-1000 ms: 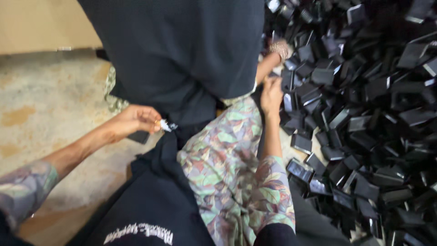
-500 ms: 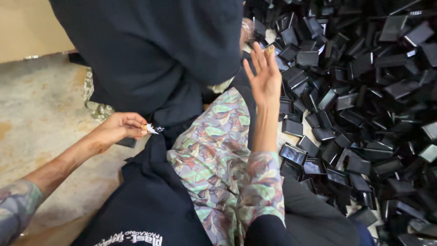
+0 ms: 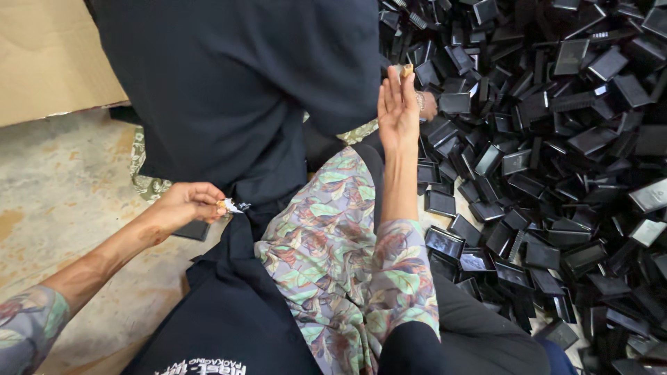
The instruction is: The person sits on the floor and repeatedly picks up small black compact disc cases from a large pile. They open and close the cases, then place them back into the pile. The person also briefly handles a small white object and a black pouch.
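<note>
A small white crumpled scrap (image 3: 233, 205) is pinched between the fingertips of the left hand (image 3: 184, 205), just above the concrete floor (image 3: 62, 208) and touching the edge of the dark cloth (image 3: 229, 104). The right hand (image 3: 397, 111) is raised flat, fingers spread, nothing grasped, beside the heap of black plastic trays (image 3: 556, 173) along the floor's right side. The scrap is judged likely to slip, being held only by its tip; the heap could be knocked and slide if the raised hand drops carelessly.

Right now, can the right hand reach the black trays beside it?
Probably yes. The right hand is raised and open just beside the pile of black trays, with nothing between them.
</note>
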The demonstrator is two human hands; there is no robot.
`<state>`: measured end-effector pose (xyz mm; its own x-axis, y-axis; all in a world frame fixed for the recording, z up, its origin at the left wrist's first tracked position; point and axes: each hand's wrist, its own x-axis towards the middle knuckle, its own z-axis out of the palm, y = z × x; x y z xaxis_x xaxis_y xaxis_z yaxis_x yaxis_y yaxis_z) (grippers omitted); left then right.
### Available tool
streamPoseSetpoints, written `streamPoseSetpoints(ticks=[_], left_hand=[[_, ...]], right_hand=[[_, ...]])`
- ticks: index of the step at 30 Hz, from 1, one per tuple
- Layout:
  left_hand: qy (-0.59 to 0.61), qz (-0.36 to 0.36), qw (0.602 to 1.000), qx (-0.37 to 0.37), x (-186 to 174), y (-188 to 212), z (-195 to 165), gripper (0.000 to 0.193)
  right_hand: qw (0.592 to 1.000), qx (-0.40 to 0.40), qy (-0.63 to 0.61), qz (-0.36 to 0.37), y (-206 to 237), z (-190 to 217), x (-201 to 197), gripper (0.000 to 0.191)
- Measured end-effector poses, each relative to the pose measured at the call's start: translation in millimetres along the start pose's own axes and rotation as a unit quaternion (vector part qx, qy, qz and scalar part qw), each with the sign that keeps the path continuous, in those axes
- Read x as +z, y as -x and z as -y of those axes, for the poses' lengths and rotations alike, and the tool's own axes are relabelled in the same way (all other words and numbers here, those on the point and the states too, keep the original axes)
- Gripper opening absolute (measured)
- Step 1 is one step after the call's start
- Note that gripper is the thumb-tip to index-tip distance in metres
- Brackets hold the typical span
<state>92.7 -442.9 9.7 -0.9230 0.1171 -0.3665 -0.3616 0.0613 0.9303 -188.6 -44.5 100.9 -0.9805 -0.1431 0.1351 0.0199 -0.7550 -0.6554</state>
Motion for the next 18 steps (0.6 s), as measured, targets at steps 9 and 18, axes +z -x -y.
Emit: streamPoseSetpoints(ticks=[9,18], left_hand=[[0.007,0.025,1.0,0.009,3,-2,2,0.018],[0.006,0.012,1.0,-0.008,3,-1,0,0.017]], right_hand=[[0.999,0.005,0.036,-0.029,11,12,-3,0.043],[0.998,0.002,0.039,-0.045,3,20,-3,0.042]])
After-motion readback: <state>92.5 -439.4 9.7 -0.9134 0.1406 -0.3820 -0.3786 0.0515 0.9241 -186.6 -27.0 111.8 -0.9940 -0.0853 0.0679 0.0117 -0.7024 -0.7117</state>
